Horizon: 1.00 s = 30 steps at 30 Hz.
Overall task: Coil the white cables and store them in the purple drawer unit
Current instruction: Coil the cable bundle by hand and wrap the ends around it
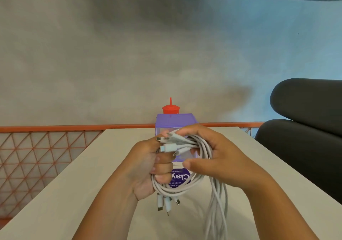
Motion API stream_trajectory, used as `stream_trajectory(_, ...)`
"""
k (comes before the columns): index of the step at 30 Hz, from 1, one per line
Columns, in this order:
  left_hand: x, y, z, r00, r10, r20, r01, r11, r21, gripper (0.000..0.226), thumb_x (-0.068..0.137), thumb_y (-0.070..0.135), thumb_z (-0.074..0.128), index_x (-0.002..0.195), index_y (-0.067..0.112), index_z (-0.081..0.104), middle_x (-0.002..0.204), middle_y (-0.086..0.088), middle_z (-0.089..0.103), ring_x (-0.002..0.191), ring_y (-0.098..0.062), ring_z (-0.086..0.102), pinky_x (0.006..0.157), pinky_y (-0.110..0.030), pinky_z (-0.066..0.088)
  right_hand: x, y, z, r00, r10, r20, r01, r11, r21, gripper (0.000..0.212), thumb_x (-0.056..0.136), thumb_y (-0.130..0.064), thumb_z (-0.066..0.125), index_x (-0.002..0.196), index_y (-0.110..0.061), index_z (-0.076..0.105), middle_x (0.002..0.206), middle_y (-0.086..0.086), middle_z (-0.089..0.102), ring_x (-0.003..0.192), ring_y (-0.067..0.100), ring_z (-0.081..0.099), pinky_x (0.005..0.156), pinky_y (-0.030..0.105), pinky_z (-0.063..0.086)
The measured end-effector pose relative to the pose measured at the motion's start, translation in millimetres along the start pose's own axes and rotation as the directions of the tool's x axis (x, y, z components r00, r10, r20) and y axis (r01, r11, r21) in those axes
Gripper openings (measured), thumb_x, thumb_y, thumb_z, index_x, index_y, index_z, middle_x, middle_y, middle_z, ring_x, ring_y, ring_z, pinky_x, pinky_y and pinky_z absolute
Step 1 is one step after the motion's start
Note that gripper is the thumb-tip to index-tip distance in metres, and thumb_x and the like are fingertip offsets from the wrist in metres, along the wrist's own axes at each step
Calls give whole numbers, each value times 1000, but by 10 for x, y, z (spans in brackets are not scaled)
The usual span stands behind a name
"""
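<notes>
A bundle of white cables (187,143) is held in both hands above the table. My left hand (148,169) grips the looped part, with several plugs sticking out above and below the fist. My right hand (218,152) closes over the loops from the right side. Loose cable strands (216,208) hang down past the right wrist toward the bottom edge. The purple drawer unit (174,122) stands just behind the hands, mostly hidden by them; a purple label with white letters (180,177) shows through the loop.
A red cup with a straw (170,108) stands behind the drawer unit. The white table (83,184) runs to an orange mesh railing (37,156) on the left. A dark padded chair (307,125) is at the right.
</notes>
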State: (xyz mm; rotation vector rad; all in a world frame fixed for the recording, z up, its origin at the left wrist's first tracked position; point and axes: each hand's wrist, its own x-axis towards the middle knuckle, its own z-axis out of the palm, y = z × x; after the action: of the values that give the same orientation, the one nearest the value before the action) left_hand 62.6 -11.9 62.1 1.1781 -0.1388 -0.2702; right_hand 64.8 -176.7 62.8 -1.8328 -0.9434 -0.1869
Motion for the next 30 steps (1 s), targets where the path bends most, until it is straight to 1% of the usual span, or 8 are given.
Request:
stream_trajectory(3, -13, 0, 29, 999, 15, -31, -16, 1000, -22, 52, 93, 26, 41, 42, 18, 49, 39, 6, 21, 27, -4, 16, 35, -10, 15, 42, -2, 53, 990, -40, -136, 22, 992, -126, 48, 73, -3, 64, 90, -48, 62, 96, -14, 63, 91, 7, 61, 78, 21, 51)
stream_trajectory(8, -9, -4, 65, 997, 50, -51, -50, 999, -7, 44, 94, 25, 39, 52, 16, 49, 40, 6, 20, 28, -4, 14, 35, -11, 15, 109, 102, 104, 936, -211, -281, 80, 907, -414, 41, 75, -17, 58, 107, -43, 54, 110, -23, 48, 93, 5, 54, 75, 16, 45)
stream_trajectory(15, 90, -78, 41, 977, 153, -148, -135, 983, 128, 39, 97, 18, 35, 60, 15, 47, 45, 3, 24, 30, -7, 17, 35, -12, 17, 162, 122, 236, 875, -422, -236, 148, 698, -700, 16, 85, -22, 46, 96, -34, 48, 121, -5, 59, 124, 13, 35, 95, 47, 39)
stream_trajectory(17, 177, -174, 25, 957, 206, -204, -148, 952, 268, 28, 87, 24, 43, 62, 12, 48, 52, -7, 33, 37, -15, 28, 39, -18, 24, 134, -17, 337, 900, -380, -212, 195, 788, -585, 22, 87, -22, 45, 101, -39, 47, 112, -11, 62, 120, 5, 40, 99, 39, 37)
stream_trajectory(20, 308, -303, -52, 947, 183, -263, -94, 943, 319, 30, 83, 40, 47, 68, 14, 47, 55, -9, 34, 43, -17, 30, 42, -20, 25, 33, -307, 368, 900, -364, -240, 352, 931, -93, 3, 87, -46, 50, 87, -45, 53, 79, -19, 61, 79, 5, 58, 75, 27, 49)
stream_trajectory(25, 374, -212, -369, 910, 97, -404, -43, 989, 139, 41, 100, 33, 32, 65, 15, 38, 37, 8, 22, 27, -7, 15, 33, -12, 15, -125, -397, -295, 686, -115, -719, 564, 708, 425, 12, 79, -22, 54, 70, -24, 47, 51, -11, 46, 43, 6, 42, 51, 16, 44)
stream_trajectory(27, 363, -134, -499, 902, 93, -422, -80, 996, 48, 40, 100, 34, 32, 65, 15, 37, 36, 8, 21, 25, -5, 14, 32, -9, 14, -237, -265, -666, 620, -18, -785, 633, 603, 486, 34, 57, -18, 73, 72, -20, 43, 53, -9, 46, 42, 5, 40, 46, 13, 40)
stream_trajectory(30, 328, -45, -610, 908, 89, -408, -111, 993, -30, 40, 100, 34, 31, 66, 14, 38, 35, 9, 21, 24, -5, 14, 32, -7, 15, -426, 30, -1034, 466, 211, -860, 638, 593, 491, 61, 23, -26, 78, 75, -20, 45, 53, -10, 46, 40, 4, 37, 40, 14, 35)
